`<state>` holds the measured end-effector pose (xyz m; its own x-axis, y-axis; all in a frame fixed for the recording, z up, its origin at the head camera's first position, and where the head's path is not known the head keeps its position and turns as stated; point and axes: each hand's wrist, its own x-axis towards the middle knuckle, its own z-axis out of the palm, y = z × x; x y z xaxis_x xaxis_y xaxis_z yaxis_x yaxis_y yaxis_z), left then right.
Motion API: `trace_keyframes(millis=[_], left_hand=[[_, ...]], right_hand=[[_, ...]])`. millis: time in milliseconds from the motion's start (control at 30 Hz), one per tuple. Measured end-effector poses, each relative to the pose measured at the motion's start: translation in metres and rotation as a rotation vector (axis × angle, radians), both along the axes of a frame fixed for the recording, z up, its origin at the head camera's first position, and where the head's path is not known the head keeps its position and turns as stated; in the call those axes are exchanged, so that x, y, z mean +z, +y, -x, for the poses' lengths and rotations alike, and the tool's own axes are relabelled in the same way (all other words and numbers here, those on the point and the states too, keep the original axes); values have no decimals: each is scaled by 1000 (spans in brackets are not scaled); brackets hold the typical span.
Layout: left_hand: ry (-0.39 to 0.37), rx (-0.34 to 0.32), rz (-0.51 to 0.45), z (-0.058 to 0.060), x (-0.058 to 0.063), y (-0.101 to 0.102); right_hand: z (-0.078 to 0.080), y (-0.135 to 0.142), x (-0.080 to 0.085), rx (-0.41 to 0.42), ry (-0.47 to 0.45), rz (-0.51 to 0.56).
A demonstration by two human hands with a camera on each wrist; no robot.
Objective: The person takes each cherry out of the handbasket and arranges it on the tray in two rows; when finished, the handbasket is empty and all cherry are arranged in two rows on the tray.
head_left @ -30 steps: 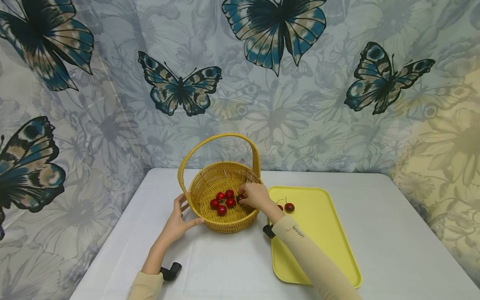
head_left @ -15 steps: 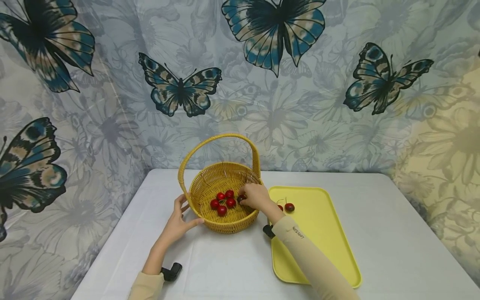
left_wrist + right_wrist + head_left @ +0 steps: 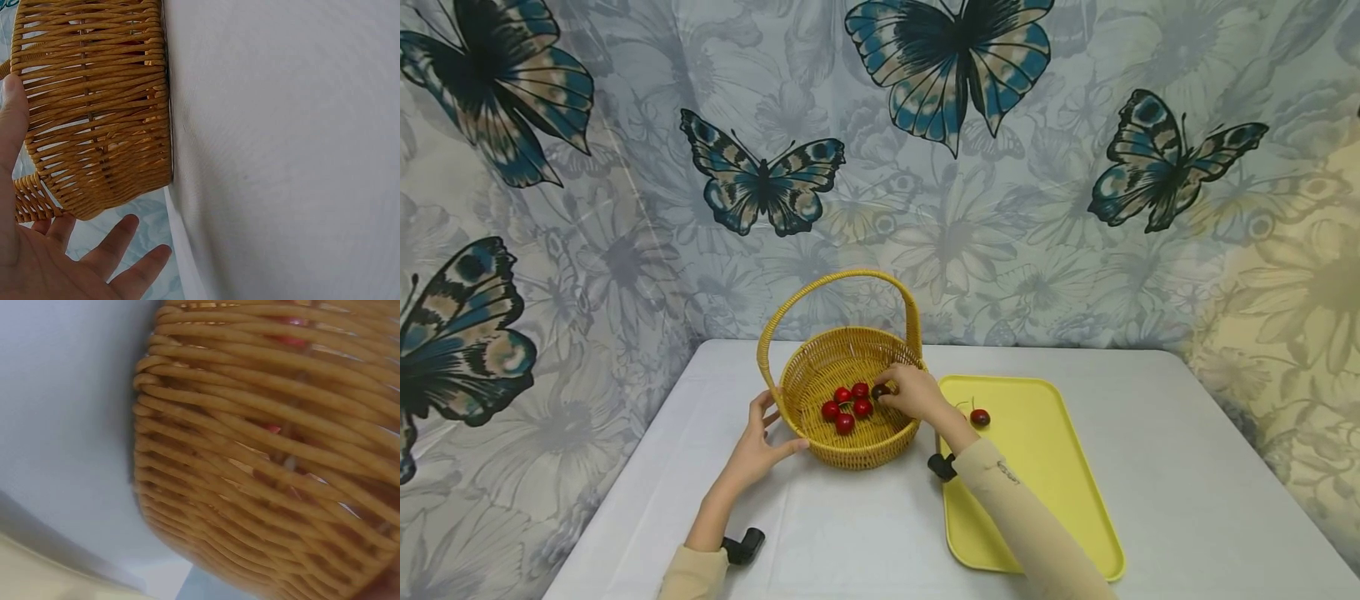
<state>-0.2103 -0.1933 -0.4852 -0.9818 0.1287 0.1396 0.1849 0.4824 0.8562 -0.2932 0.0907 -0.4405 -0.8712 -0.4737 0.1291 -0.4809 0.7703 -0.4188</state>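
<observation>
White table (image 3: 1165, 467): left hand (image 3: 757, 450) grips the basket (image 3: 850, 457) at its side, right hand (image 3: 916, 392) pinches a dark cherry (image 3: 879, 390) inside it; best brace lightly and release low, clear of the red cherries (image 3: 845, 424).

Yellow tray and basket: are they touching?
Apart: the right wrist view shows a strip of white tabletop between the basket and the yellow tray.

Basket (image 3: 850, 457): rough, woven strands; cherries (image 3: 845, 423): glossy; tray (image 3: 1045, 475): smooth plastic; tablecloth (image 3: 850, 533): matt.
</observation>
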Motion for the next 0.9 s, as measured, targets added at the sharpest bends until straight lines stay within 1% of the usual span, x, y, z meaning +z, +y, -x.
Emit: trace_keyframes(millis=[267, 400, 500, 700, 800, 900], left_hand=[[-8, 2, -5, 0, 0, 0], [-9, 3, -9, 0, 1, 0], [-3, -3, -2, -1, 1, 0], [-12, 5, 6, -1, 0, -1], [-11, 5, 11, 0, 0, -1], [-15, 5, 8, 0, 0, -1]], right_hand=[[-10, 7, 7, 81, -25, 134], [-13, 11, 7, 106, -23, 187], [-16, 15, 9, 119, -14, 241], [-23, 24, 17, 138, 8, 389], [-26, 29, 22, 149, 37, 424], [-29, 34, 25, 165, 65, 436]])
